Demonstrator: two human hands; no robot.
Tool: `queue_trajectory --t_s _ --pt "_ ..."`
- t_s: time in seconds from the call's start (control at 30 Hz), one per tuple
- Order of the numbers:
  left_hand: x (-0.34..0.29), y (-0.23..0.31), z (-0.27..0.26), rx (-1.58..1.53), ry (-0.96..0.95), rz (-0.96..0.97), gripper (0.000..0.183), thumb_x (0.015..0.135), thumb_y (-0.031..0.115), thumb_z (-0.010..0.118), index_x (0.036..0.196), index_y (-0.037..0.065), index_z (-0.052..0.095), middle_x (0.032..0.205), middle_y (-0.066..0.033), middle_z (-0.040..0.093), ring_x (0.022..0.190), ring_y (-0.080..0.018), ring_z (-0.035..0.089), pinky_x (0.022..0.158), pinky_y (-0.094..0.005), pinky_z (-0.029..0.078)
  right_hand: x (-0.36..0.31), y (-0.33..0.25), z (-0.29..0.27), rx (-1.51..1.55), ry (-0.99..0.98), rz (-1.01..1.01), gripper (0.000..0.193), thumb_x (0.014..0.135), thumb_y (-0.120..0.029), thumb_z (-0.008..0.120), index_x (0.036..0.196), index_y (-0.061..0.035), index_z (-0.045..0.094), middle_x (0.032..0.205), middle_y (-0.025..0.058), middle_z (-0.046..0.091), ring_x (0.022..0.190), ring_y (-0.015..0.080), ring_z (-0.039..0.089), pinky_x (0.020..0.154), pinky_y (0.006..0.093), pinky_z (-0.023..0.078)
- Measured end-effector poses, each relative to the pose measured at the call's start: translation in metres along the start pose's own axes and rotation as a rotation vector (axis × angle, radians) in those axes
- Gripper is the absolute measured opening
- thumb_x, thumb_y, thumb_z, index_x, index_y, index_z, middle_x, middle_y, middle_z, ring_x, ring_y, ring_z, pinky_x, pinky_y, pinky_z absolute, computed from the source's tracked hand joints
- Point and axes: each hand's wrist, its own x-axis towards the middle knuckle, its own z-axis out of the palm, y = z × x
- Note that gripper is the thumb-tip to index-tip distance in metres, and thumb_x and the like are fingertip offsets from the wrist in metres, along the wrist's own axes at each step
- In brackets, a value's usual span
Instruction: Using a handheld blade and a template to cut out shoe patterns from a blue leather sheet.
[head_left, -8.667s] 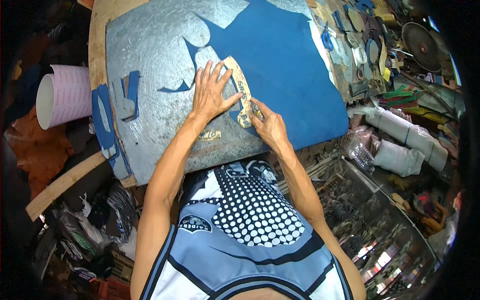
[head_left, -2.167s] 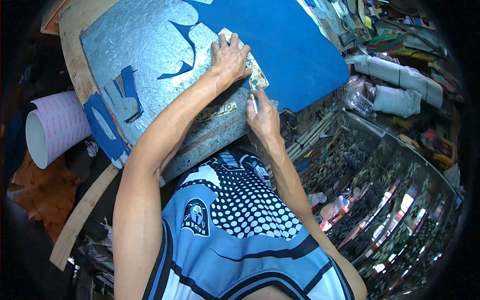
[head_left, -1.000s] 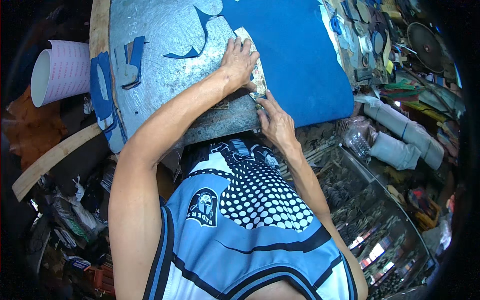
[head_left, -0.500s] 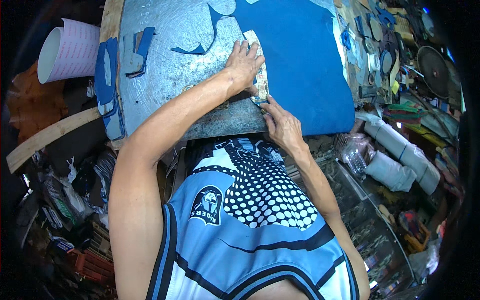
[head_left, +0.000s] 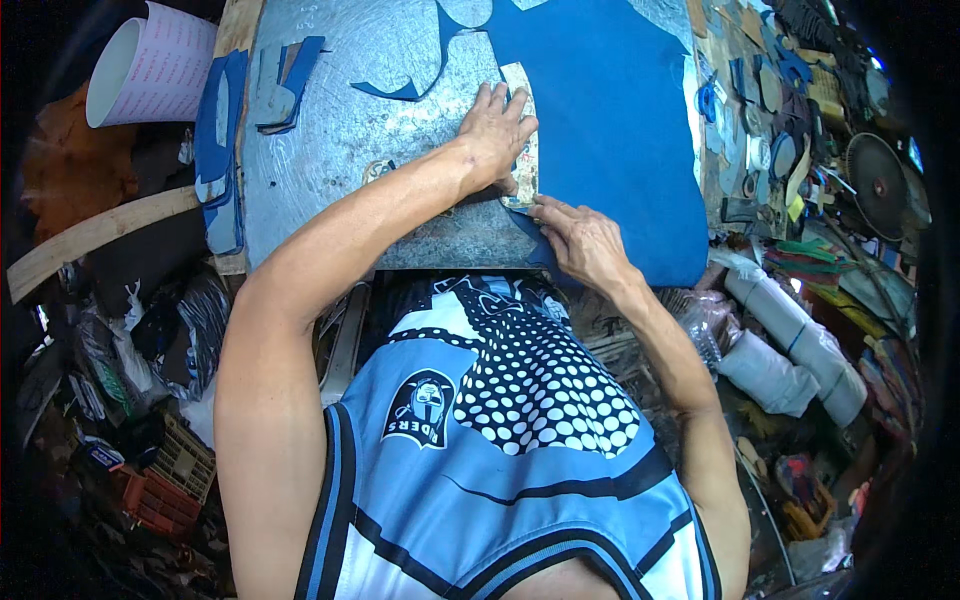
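A blue sheet, leather-like, lies over the right part of a metal-topped table. Along its left edge rests a long, narrow, pale template with a mottled surface. My left hand presses down on this template with its fingers spread. At the template's near end, my right hand is closed, thumb and fingers pinched together against the blue edge. Whatever it grips is hidden by the fingers. A narrow blue flap shows just below the template, beside the right fingertips.
Blue offcuts and a thin curved scrap lie on the table's left half. More blue strips hang along its left edge, near a rolled white sheet. Wrapped rolls and a round fan stand at right.
The whole view has shifted slightly. My right hand has moved a little to the right at the template's near end, while the left hand stays pressed on the template.
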Motion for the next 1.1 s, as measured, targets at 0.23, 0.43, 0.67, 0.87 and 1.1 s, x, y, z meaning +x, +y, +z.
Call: queue_trajectory --t_s 0.23,0.43,0.67,0.87,1.1 --pt "0.001 0.007 -0.007 -0.02 -0.042 -0.039 0.107 0.058 0.058 0.088 0.142 0.009 0.046 0.158 -0.0227 0.026 0.147 -0.0446 0.023 0.121 -0.0579 0.018 0.012 0.013 -0.026 -0.053 -0.121 -0.118 0.026 0.089 -0.012 0.06 0.114 -0.0131 0.069 0.122 0.0082 0.069 0.087 0.0307 0.071 0.08 0.0427 0.056" --pt "0.001 0.007 -0.004 -0.028 -0.044 -0.049 0.106 0.057 0.055 0.09 0.141 0.008 0.046 0.159 -0.0229 0.026 0.147 -0.0444 0.023 0.121 -0.0576 0.02 0.013 0.03 -0.035 -0.102 -0.125 -0.135 0.025 0.09 -0.015 0.061 0.113 -0.0163 0.071 0.118 0.0081 0.069 0.089 0.0305 0.071 0.08 0.0438 0.056" --pt "0.0 0.007 -0.005 0.024 -0.049 -0.047 0.106 0.058 0.058 0.088 0.141 0.008 0.045 0.159 -0.0228 0.026 0.147 -0.0446 0.024 0.12 -0.058 0.022 0.014 0.041 -0.041 -0.1 -0.166 -0.125 0.025 0.092 -0.017 0.062 0.115 -0.0189 0.072 0.124 0.0071 0.068 0.093 0.0298 0.07 0.083 0.0448 0.054" --pt "0.001 0.001 -0.001 -0.015 -0.002 -0.018 0.105 0.057 0.056 0.089 0.139 0.006 0.047 0.158 -0.0236 0.028 0.146 -0.046 0.025 0.119 -0.0593 0.023 0.02 0.043 -0.047 -0.083 -0.234 -0.081 0.025 0.091 -0.016 0.062 0.114 -0.018 0.072 0.126 0.0051 0.069 0.097 0.0302 0.07 0.085 0.0452 0.053" --pt "-0.006 -0.008 0.0 -0.132 0.078 0.0 0.098 0.059 0.049 0.089 0.136 0.003 0.048 0.156 -0.0251 0.03 0.145 -0.047 0.026 0.116 -0.0614 0.024 0.018 0.045 -0.052 0.107 -0.25 -0.032 0.028 0.092 -0.015 0.063 0.118 -0.0102 0.07 0.123 0.0091 0.069 0.104 0.0348 0.068 0.091 0.0436 0.053"
